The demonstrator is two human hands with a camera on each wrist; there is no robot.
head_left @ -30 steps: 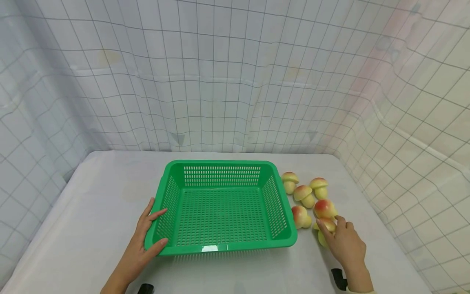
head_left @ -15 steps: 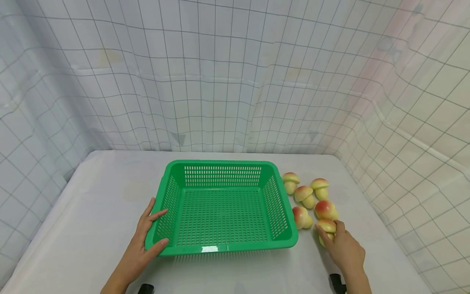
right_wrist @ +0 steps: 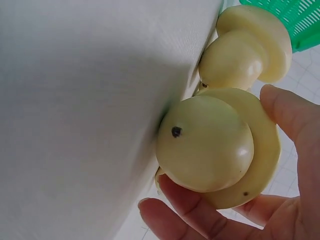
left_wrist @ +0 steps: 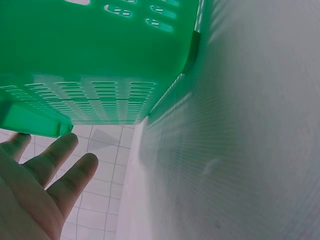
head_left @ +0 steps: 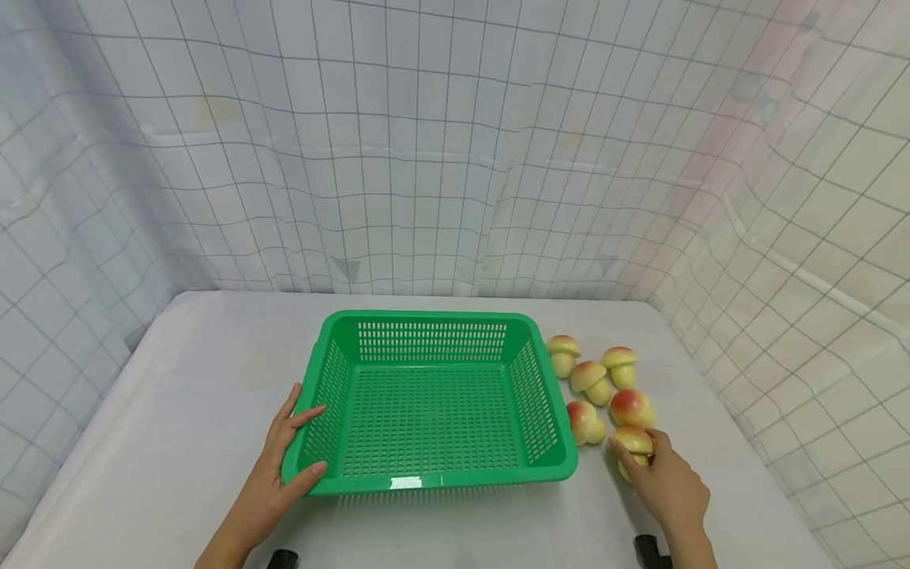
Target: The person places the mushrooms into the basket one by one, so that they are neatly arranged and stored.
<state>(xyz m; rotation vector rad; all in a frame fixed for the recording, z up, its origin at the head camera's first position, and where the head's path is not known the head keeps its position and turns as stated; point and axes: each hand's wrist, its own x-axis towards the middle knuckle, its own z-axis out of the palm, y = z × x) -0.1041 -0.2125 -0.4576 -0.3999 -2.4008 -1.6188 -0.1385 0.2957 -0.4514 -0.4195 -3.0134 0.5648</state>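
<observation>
Your right hand (head_left: pixel 670 484) grips the nearest mushroom (head_left: pixel 634 440); being smooth, it could slip. Your splayed left hand (head_left: pixel 270 474) could tip the basket (head_left: pixel 490 477) by pressing down.

The left forearm (head_left: pixel 222 544) slants forward and inward from the lower edge of the head view, its left grip (head_left: pixel 272 468) spread wide: thumb and one finger reach rightward, well apart, while another points forward. In the left wrist view, three fingers (left_wrist: pixel 74 181) extend nearly straight, slightly splayed. The right forearm (head_left: pixel 693 545) leans forward and leftward, and the right grip (head_left: pixel 670 480) is closed in a pinching hold, thumb (right_wrist: pixel 290 111) opposite the curled fingers, the lowest two bent side by side.
</observation>
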